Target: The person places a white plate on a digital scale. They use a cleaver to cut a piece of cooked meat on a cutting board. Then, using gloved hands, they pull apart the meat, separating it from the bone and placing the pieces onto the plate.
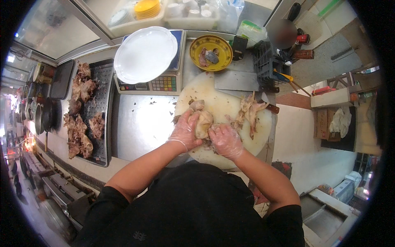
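Note:
My left hand (184,129), in a clear plastic glove, grips a pale cooked poultry carcass (204,122) from its left side. The gloved right hand (225,139) pinches its lower right edge, fingers curled over the spot they hold. Under both hands lies a round white cutting board (200,88) dotted with dark scraps. Bony poultry pieces (251,114) rest at the board's right side. A knife with a wooden handle (272,108) lies beside them. Across the board's top right is a broad cleaver blade (236,80).
A perforated metal tray (101,92) with picked carcasses (81,136) stands left. Behind the board are a digital scale (163,84) bearing a white oval plate (145,55), a yellow bowl (226,63) with meat scraps, a phone (239,48) and a grey knife rack (262,58).

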Available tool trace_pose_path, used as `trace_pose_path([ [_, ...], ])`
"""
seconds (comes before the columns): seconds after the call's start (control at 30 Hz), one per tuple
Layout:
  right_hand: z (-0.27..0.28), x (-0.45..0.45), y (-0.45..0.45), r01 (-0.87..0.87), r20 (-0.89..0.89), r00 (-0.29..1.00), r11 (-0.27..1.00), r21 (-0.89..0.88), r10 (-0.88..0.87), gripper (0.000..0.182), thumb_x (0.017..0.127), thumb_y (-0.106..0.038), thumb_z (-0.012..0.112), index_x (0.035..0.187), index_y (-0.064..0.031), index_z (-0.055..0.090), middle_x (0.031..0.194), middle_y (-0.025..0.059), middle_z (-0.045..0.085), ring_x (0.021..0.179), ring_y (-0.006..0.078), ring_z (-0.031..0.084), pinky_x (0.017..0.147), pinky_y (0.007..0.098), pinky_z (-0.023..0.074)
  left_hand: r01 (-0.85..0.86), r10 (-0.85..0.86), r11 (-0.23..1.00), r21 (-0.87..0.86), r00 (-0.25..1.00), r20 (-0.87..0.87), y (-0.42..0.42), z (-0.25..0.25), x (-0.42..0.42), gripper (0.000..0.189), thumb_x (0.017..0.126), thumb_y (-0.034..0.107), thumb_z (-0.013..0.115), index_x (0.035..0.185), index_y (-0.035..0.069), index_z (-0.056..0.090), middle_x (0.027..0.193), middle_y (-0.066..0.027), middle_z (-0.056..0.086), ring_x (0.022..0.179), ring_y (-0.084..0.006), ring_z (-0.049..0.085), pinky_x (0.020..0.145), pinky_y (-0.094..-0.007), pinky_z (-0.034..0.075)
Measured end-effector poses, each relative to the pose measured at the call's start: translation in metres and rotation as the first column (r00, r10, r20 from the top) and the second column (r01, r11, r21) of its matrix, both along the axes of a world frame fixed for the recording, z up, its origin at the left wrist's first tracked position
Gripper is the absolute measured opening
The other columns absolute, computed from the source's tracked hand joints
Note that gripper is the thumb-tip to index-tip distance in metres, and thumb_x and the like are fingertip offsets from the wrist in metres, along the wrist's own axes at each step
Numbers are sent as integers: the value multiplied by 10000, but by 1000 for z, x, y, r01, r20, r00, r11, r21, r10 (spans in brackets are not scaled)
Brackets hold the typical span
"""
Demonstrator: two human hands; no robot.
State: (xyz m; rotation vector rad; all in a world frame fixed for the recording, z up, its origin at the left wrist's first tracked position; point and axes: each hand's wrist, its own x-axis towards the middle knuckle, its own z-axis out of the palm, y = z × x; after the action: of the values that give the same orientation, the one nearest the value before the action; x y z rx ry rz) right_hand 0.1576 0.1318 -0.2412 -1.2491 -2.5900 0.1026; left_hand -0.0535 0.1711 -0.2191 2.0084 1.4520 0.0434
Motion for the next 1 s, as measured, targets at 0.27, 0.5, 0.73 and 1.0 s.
trace_pose_path([
  [0.27,-10,-13,-4,65,100,993,997,-35,-61,276,750,-143,616,989,-9,654,804,110,608,864,277,614,814,390,496,13,-13,1000,7,999,-31,-1,0,1,1042,648,291,864,1510,103,308,1530,-275,263,1385,-460,356,1154,-453,364],
  [0.5,7,-14,2,182,-18,982,976,-123,-186,163,787,-123,616,929,-48,641,800,101,624,726,278,646,630,416,535,-9,9,1000,-15,1000,-1,-1,0,-1,1040,649,297,869,1508,102,317,1534,-262,261,1392,-456,344,1155,-456,362],
  [0.73,6,-10,11,241,-63,964,950,-199,-258,170,851,-191,673,974,-75,691,781,137,655,713,302,669,632,421,532,3,-3,1000,0,1000,-14,-1,-3,-1,1057,640,308,876,1509,91,314,1533,-260,260,1389,-449,350,1150,-458,365],
  [1.0,-6,-18,13,413,-263,654,627,-661,-709,218,846,-215,693,983,-60,759,829,160,721,727,268,701,685,344,534,4,-4,1000,25,1000,8,-2,-9,-2,1057,639,311,876,1508,89,315,1534,-262,257,1387,-447,354,1149,-451,366],
])
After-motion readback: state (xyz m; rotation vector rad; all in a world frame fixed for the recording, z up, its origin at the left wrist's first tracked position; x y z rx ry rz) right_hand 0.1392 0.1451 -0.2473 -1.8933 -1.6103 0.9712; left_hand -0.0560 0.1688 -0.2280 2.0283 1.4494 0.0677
